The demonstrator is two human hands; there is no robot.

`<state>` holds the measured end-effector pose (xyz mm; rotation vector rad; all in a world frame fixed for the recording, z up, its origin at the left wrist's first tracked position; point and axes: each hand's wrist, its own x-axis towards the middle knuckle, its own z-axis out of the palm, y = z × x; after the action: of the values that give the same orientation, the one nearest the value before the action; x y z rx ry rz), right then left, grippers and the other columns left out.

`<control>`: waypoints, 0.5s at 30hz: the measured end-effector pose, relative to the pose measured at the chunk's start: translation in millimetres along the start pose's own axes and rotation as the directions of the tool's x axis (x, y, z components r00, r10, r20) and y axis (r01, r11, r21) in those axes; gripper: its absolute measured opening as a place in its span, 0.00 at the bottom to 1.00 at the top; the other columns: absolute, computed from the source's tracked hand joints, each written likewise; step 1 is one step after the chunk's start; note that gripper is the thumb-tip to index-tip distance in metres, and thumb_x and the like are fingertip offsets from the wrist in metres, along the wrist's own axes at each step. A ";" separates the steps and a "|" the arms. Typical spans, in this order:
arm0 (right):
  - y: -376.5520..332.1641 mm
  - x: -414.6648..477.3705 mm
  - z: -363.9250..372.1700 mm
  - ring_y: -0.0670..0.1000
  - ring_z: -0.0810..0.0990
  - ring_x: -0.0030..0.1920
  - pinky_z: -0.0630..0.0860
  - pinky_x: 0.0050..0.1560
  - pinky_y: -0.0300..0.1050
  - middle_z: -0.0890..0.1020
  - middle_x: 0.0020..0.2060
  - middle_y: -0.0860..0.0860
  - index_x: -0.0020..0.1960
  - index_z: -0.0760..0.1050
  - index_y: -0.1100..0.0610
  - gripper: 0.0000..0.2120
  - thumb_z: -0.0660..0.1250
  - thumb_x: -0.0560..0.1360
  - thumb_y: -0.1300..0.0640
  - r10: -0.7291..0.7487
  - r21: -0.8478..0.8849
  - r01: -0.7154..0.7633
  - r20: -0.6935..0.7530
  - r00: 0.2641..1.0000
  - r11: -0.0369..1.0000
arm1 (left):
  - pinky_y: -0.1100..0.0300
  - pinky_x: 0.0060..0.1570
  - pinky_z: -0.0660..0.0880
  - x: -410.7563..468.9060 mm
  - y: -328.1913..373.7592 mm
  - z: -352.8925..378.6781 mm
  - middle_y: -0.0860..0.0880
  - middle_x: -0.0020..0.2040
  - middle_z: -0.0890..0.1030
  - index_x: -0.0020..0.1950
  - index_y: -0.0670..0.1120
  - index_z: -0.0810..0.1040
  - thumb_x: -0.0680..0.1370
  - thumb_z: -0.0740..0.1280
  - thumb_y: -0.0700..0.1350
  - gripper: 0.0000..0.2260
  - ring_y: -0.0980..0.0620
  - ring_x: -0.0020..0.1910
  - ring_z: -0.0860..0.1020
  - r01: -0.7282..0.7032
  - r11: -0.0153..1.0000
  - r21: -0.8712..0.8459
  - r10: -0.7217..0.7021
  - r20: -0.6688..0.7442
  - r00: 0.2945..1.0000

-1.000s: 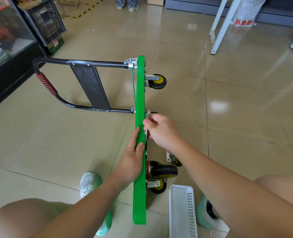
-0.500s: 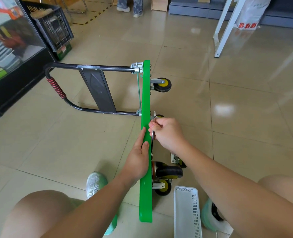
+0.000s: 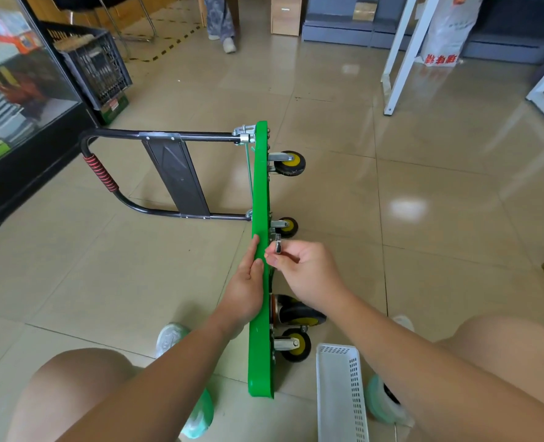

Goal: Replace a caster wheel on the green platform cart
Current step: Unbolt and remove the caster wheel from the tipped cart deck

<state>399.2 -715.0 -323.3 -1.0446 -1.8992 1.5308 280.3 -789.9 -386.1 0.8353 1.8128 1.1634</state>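
Note:
The green platform cart (image 3: 259, 193) stands on its side edge on the floor, its black handle (image 3: 155, 137) folded out to the left. Three casters stick out to the right: a far one (image 3: 291, 163), a middle one (image 3: 287, 227) and a near one (image 3: 294, 344). A larger black wheel (image 3: 299, 314) sits against the deck just above the near caster. My left hand (image 3: 246, 282) rests flat with straight fingers on the deck's left face. My right hand (image 3: 302, 269) pinches a small metal tool (image 3: 278, 245) close to the deck's underside.
A white perforated plastic basket (image 3: 340, 393) lies on the floor at my right foot. A black crate (image 3: 95, 65) and a glass display case (image 3: 12, 90) stand at the left. White table legs (image 3: 398, 55) rise at the back right. A person's legs (image 3: 221, 23) are far behind.
My right hand has pulled slightly off the deck's edge to the right, and the small metal tool now shows in its fingertips. The view has drawn back. My left hand stays on the deck.

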 end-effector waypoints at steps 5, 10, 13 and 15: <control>7.5 -1.1 -1.8 0.42 0.85 0.48 0.79 0.55 0.37 0.87 0.44 0.42 0.47 0.84 0.46 0.08 0.72 0.77 0.59 -0.047 0.025 0.049 -0.077 0.996 0.998 | 0.53 0.75 0.66 0.4 -1.8 0.1 0.56 0.78 0.68 0.82 0.67 0.52 0.88 0.50 0.53 0.22 0.55 0.73 0.71 -0.007 1.000 0.021 0.007 0.012 1.000; 3.8 31.4 -19.0 0.46 0.87 0.44 0.84 0.52 0.49 0.87 0.40 0.46 0.46 0.83 0.48 0.07 0.69 0.79 0.58 -0.025 -0.022 0.022 -0.106 0.994 1.000 | 0.73 0.57 0.65 0.2 -2.1 -1.3 0.60 0.76 0.66 0.82 0.66 0.51 0.88 0.49 0.52 0.22 0.76 0.58 0.72 -0.018 0.998 0.053 0.016 0.029 0.999; 4.2 52.9 -26.8 0.48 0.87 0.44 0.84 0.51 0.49 0.87 0.42 0.48 0.46 0.81 0.50 0.07 0.67 0.81 0.58 0.065 0.030 -0.065 -0.009 0.998 0.997 | 0.82 0.48 0.62 1.3 -2.5 -1.8 0.61 0.76 0.64 0.82 0.66 0.50 0.88 0.49 0.52 0.22 0.85 0.47 0.69 -0.014 0.999 0.042 0.012 0.043 0.999; 9.7 64.8 -28.3 0.50 0.88 0.44 0.84 0.49 0.47 0.87 0.44 0.52 0.46 0.81 0.52 0.06 0.67 0.81 0.58 0.106 0.052 -0.109 0.047 0.993 0.993 | 0.82 0.50 0.61 1.2 -2.4 -1.8 0.62 0.77 0.63 0.82 0.67 0.50 0.88 0.49 0.53 0.22 0.83 0.51 0.69 -0.004 0.999 0.032 0.002 0.047 0.999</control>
<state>385.0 -645.4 -331.3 -1.1135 -1.8463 1.6689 278.0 -790.4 -388.2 0.8771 1.7963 1.1100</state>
